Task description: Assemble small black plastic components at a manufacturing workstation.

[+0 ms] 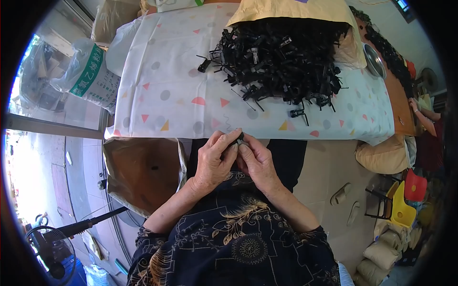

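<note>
1. Because the desk [162,90], draped in a white cloth dotted with grey circles and coloured triangles, ends just ahead of the person's lap, anything let go over that gap would likely miss the cloth and drop to the floor or into the dark patterned clothing below.
2. The big heap of black plastic clip parts [281,59], spilling from a tan paper sack [291,9] at the far side of the desk, looks loosely tangled; a careless pull at one prong could drag several others across the cloth toward the edge.
3. The open brown cardboard box [143,171] stands at the person's left, below the desk edge and beside the left forearm; a loose toss toward it could bounce off its rim.
4. The left hand [212,164] and the right hand [257,164] meet over the lap, near the desk edge, fingers pressed together around the small black plastic piece [237,139]; each grip pinches it from its own side. The piece is mostly hidden by the fingertips, so its exact shape cannot be told.
5. That piece is small and held only at the fingertips, so a slip under pressure could, in all likelihood, flick it away or nip a finger.
6. A single black clip [296,113] lies apart from the heap, and a thin wire spring [227,123] lies close to the near edge, where a sleeve could brush it off.
</note>
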A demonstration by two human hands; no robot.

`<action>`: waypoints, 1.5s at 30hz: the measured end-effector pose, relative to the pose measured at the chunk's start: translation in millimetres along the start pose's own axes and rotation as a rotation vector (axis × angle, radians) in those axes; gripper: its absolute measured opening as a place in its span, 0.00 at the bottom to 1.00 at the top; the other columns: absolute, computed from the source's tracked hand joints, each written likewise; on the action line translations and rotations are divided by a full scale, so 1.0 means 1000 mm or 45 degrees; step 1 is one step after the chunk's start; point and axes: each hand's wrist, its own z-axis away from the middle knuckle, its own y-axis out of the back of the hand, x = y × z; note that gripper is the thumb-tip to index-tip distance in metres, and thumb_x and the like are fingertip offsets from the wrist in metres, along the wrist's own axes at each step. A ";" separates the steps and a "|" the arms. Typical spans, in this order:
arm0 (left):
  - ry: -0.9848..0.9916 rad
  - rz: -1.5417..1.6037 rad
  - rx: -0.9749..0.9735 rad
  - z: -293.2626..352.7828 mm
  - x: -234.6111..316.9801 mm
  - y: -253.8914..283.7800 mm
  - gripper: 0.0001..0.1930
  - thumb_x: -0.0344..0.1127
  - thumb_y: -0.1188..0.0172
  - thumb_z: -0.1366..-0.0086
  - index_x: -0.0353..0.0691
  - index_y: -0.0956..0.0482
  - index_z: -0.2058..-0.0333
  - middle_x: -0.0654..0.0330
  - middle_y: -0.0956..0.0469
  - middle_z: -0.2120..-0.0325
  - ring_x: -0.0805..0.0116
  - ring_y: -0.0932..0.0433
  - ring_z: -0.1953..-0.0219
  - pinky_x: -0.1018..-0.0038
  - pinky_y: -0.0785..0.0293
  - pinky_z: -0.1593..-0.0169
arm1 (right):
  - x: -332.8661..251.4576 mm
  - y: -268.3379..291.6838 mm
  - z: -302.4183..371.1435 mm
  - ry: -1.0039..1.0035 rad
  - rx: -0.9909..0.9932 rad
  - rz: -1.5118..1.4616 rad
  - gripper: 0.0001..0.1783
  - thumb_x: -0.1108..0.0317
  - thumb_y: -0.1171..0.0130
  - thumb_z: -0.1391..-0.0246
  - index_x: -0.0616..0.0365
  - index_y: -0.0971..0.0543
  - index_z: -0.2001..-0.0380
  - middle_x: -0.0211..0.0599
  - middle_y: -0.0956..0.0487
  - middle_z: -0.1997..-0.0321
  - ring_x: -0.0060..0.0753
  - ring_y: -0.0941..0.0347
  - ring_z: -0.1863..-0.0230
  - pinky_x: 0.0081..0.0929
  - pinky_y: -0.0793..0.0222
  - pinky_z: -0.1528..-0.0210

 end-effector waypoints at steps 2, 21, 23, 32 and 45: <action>-0.018 -0.086 0.040 0.002 -0.001 -0.001 0.19 0.21 0.43 0.43 0.40 0.24 0.51 0.57 0.27 0.73 0.67 0.26 0.77 0.75 0.28 0.72 | -0.002 -0.002 0.001 -0.084 0.006 -0.057 0.19 0.69 0.54 0.35 0.60 0.32 0.43 0.21 0.33 0.79 0.10 0.40 0.82 0.11 0.44 0.81; 0.348 0.362 -0.022 0.014 -0.019 -0.002 0.22 0.22 0.46 0.39 0.41 0.32 0.45 0.61 0.27 0.69 0.76 0.26 0.72 0.80 0.30 0.71 | 0.024 0.016 -0.002 -0.119 -0.095 -0.099 0.20 0.61 0.52 0.35 0.55 0.33 0.43 0.22 0.34 0.79 0.10 0.44 0.84 0.10 0.51 0.85; 0.562 0.867 -0.092 0.007 -0.012 0.007 0.24 0.25 0.52 0.33 0.43 0.41 0.39 0.62 0.26 0.66 0.77 0.24 0.67 0.83 0.29 0.68 | 0.024 0.018 -0.004 -0.009 -0.011 -0.031 0.21 0.60 0.50 0.36 0.56 0.33 0.44 0.24 0.30 0.76 0.10 0.41 0.85 0.11 0.48 0.86; 0.813 1.304 -0.147 0.001 -0.003 0.012 0.23 0.28 0.53 0.31 0.44 0.42 0.38 0.59 0.26 0.63 0.74 0.23 0.65 0.82 0.28 0.63 | 0.019 0.032 -0.004 0.049 -0.065 -0.173 0.08 0.67 0.45 0.40 0.58 0.26 0.61 0.26 0.26 0.76 0.14 0.36 0.83 0.10 0.45 0.83; 0.888 1.281 -0.367 0.021 -0.001 0.005 0.24 0.28 0.51 0.32 0.41 0.40 0.38 0.62 0.28 0.63 0.73 0.22 0.66 0.80 0.24 0.63 | 0.030 0.041 -0.008 0.034 -0.232 -0.408 0.07 0.69 0.41 0.43 0.57 0.28 0.65 0.17 0.37 0.80 0.08 0.45 0.83 0.10 0.50 0.83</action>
